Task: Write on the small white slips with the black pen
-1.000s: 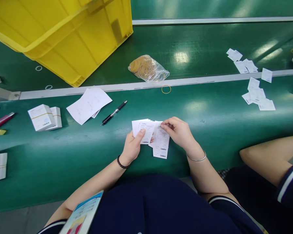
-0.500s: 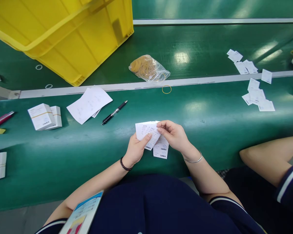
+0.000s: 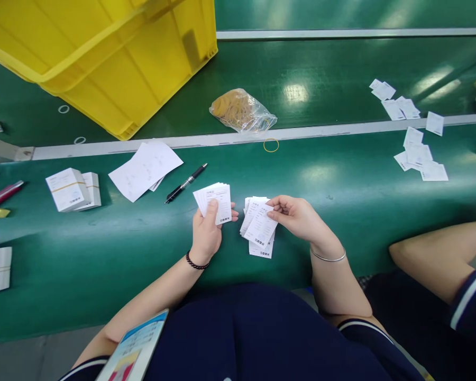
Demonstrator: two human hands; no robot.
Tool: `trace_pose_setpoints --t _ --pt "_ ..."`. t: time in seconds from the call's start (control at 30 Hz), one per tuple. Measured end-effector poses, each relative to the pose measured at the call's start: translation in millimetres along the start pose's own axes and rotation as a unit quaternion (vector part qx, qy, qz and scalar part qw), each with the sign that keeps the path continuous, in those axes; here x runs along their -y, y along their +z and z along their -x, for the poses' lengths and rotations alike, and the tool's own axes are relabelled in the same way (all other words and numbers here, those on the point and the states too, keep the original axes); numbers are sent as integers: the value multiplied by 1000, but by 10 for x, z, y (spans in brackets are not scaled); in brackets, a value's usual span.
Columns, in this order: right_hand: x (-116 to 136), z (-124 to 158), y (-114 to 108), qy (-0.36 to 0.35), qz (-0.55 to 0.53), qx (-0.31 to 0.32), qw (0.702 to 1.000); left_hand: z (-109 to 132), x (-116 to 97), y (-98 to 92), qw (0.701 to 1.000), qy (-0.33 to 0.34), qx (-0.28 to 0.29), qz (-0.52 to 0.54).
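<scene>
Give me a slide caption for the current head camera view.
At a green table, the left hand holds a fan of cards while the right hand grips a card over a loose pile.

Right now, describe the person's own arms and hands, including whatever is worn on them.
The left hand is ungloved, with a dark, beaded-looking bracelet at the wrist. The right hand is ungloved too, with a thin silver-coloured bangle near the wrist. The left sleeve and right sleeve are navy, each with a white stripe.
</scene>
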State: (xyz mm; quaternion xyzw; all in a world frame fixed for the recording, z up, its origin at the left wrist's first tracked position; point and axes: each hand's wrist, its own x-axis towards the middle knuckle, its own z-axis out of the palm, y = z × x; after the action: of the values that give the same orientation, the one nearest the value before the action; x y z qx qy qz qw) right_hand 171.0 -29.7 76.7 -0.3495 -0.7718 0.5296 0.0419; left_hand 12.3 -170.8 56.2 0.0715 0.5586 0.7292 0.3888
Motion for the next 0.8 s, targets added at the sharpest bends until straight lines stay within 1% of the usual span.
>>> trace_pose_setpoints --t 0.07,0.17,0.23,0.27,0.33,0.4,0.47,0.5,0.57,0.67,0.8 --pt "-10 -15 3 -9 79 -18 997 -17 -35 2 1000 2 3 -2" --pt "-21 -38 61 -20 207 -71 975 6 -13 -4 999 -8 31 -12" --pt "-21 -45 104 -32 254 -120 959 38 34 -15 998 -21 62 -20" --pt "-15 -45 124 -44 251 -140 957 54 63 -23 996 -28 76 -26" --pt "12 -38 166 -76 185 -156 967 86 121 -42 992 -45 106 -41" --pt "58 -26 211 -95 70 -130 984 115 176 -61 987 -58 139 -52" --pt "107 -14 255 -91 -29 -98 991 140 217 -75 981 -67 171 -58" --pt "126 -10 273 -86 -62 -85 991 151 230 -80 979 -70 182 -60" --pt "148 -6 294 -79 -108 -63 989 166 242 -82 977 -73 189 -62" --pt "150 -7 296 -64 -162 -28 984 173 233 -76 979 -78 180 -60" --pt "151 -3 291 -35 -216 -16 976 169 228 -78 978 -77 184 -64"
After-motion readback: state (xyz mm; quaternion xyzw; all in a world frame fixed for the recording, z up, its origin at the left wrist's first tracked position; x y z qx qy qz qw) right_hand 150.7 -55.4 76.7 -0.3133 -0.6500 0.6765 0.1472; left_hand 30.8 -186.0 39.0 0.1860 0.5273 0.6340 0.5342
